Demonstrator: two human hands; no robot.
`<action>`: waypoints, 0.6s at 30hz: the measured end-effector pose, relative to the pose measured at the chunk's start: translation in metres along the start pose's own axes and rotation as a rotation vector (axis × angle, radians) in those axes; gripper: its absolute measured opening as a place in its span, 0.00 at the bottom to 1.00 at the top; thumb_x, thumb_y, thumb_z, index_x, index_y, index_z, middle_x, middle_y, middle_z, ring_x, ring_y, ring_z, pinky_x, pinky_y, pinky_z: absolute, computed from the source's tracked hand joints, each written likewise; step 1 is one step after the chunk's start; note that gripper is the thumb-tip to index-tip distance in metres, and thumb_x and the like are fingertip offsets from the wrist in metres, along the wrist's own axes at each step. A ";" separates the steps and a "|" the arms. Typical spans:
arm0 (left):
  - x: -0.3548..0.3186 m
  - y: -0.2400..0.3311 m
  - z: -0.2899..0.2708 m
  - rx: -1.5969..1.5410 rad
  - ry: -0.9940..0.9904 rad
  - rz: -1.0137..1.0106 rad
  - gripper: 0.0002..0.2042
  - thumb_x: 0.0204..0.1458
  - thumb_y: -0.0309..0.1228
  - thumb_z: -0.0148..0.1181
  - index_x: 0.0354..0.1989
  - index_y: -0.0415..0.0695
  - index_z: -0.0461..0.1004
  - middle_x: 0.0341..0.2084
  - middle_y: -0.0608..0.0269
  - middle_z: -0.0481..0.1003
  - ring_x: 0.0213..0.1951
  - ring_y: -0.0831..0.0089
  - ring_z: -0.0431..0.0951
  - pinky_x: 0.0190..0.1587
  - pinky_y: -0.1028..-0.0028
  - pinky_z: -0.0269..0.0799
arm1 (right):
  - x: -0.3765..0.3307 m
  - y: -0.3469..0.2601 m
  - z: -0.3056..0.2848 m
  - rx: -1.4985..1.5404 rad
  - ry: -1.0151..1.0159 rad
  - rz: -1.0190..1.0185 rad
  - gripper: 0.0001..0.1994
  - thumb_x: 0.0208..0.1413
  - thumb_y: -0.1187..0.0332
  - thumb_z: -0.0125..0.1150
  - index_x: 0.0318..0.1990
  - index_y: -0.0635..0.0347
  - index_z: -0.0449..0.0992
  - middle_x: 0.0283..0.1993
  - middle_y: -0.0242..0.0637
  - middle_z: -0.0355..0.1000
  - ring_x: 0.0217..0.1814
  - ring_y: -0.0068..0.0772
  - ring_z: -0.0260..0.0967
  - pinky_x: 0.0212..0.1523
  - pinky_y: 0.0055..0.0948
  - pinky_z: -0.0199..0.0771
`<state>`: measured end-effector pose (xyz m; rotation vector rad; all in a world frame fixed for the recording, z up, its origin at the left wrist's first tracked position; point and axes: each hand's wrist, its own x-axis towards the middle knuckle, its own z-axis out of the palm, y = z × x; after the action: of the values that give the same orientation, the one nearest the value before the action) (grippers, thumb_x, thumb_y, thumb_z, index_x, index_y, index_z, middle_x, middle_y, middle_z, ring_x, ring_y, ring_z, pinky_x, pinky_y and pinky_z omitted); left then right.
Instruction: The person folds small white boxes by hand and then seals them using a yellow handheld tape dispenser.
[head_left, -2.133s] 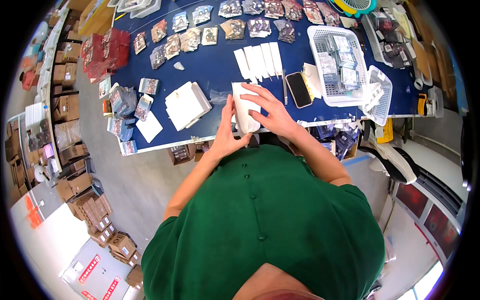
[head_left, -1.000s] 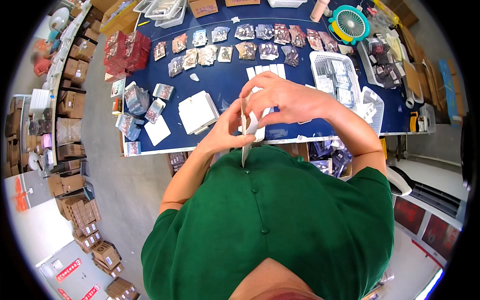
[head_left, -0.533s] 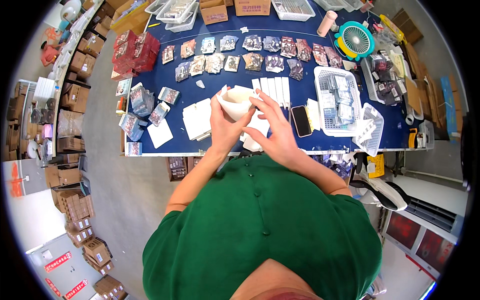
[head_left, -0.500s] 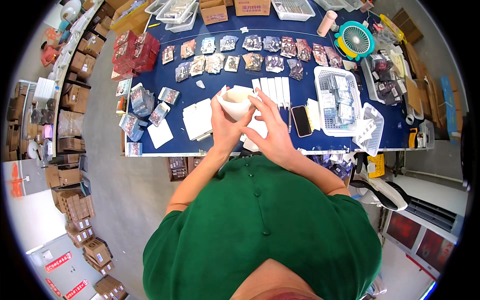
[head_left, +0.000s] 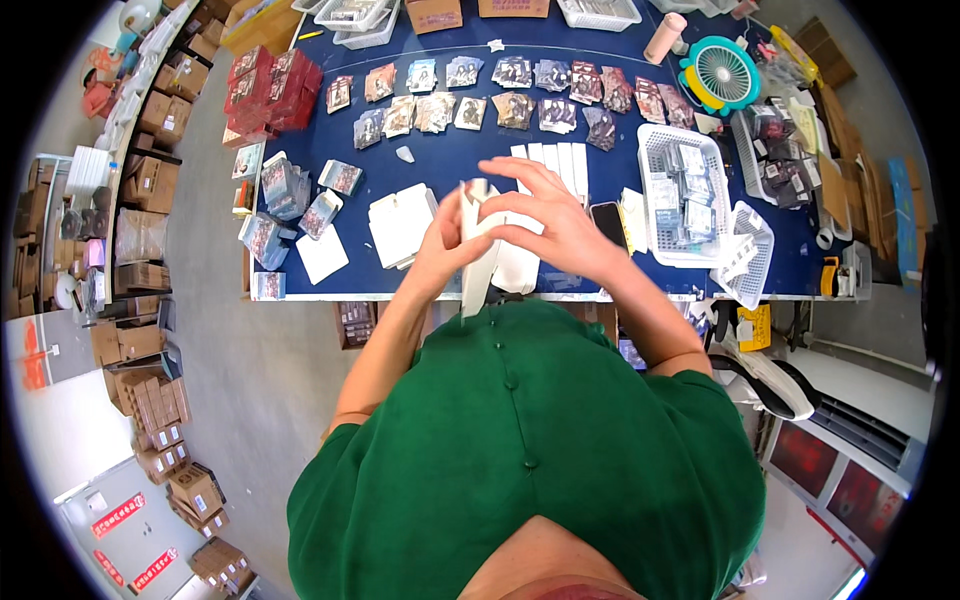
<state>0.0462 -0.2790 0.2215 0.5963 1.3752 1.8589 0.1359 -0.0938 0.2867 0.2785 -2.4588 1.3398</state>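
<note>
Between my hands, over the table's front edge, a thin white paper carton [head_left: 474, 281] stands nearly edge-on with its top end gaping slightly. My left hand [head_left: 441, 250] grips its left side, thumb across the face. From the right, my right hand [head_left: 555, 222] has its thumb and bent fingers at the carton's upper part, the other fingers lifted. White flat cartons [head_left: 401, 226] lie stacked to the left of my hands. Another white sheet or carton [head_left: 515, 268] lies beneath my right hand, partly hidden. Several white strips [head_left: 571, 168] lie just beyond it.
Small piles of picture cards [head_left: 433, 112] run in two rows across the blue table [head_left: 420, 165]. Red boxes [head_left: 283, 90] and card packs [head_left: 285, 190] stand at left. A phone [head_left: 607, 222], a white basket [head_left: 655, 255] of packs and a teal fan [head_left: 722, 75] are at right.
The white carton, held wide open before, is now turned edge-on and looks flatter. It has come nearer my body. My right hand has shifted right, with its fingers spread across.
</note>
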 end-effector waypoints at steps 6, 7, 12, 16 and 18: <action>-0.017 0.020 0.003 -0.430 -0.254 -0.215 0.51 0.34 0.62 0.62 0.65 0.37 0.60 0.52 0.41 0.71 0.53 0.51 0.75 0.55 0.55 0.73 | 0.022 -0.007 -0.027 0.039 -0.276 -0.048 0.13 0.47 0.69 0.72 0.41 0.56 0.79 0.41 0.32 0.72 0.52 0.37 0.66 0.60 0.42 0.61; -0.018 0.017 0.005 -0.482 -0.239 -0.239 0.51 0.34 0.63 0.62 0.65 0.38 0.61 0.52 0.41 0.71 0.53 0.52 0.75 0.55 0.56 0.73 | 0.023 -0.006 -0.024 0.035 -0.278 -0.051 0.12 0.48 0.69 0.72 0.40 0.57 0.79 0.40 0.33 0.72 0.51 0.37 0.66 0.60 0.42 0.60; -0.011 0.013 -0.002 -0.371 -0.046 -0.133 0.36 0.52 0.49 0.57 0.65 0.39 0.61 0.54 0.47 0.70 0.52 0.59 0.75 0.55 0.61 0.73 | 0.026 0.000 -0.021 0.051 -0.261 0.010 0.10 0.50 0.68 0.69 0.37 0.60 0.77 0.34 0.35 0.71 0.44 0.38 0.66 0.48 0.39 0.65; -0.013 0.031 0.003 0.084 0.113 0.186 0.32 0.55 0.26 0.61 0.68 0.39 0.56 0.58 0.51 0.67 0.53 0.67 0.74 0.55 0.69 0.72 | 0.021 0.002 -0.013 -0.176 -0.163 0.037 0.09 0.52 0.69 0.67 0.34 0.64 0.75 0.31 0.36 0.71 0.38 0.39 0.66 0.39 0.36 0.66; -0.014 0.030 0.014 0.204 0.184 0.202 0.32 0.54 0.22 0.63 0.67 0.39 0.57 0.57 0.52 0.69 0.53 0.69 0.74 0.55 0.70 0.72 | 0.022 -0.001 -0.008 -0.148 -0.129 0.045 0.09 0.52 0.69 0.67 0.34 0.63 0.76 0.31 0.35 0.70 0.38 0.39 0.66 0.39 0.36 0.66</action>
<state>0.0561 -0.2863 0.2553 0.7033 1.6932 1.9869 0.1170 -0.0877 0.2997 0.2834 -2.6706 1.1828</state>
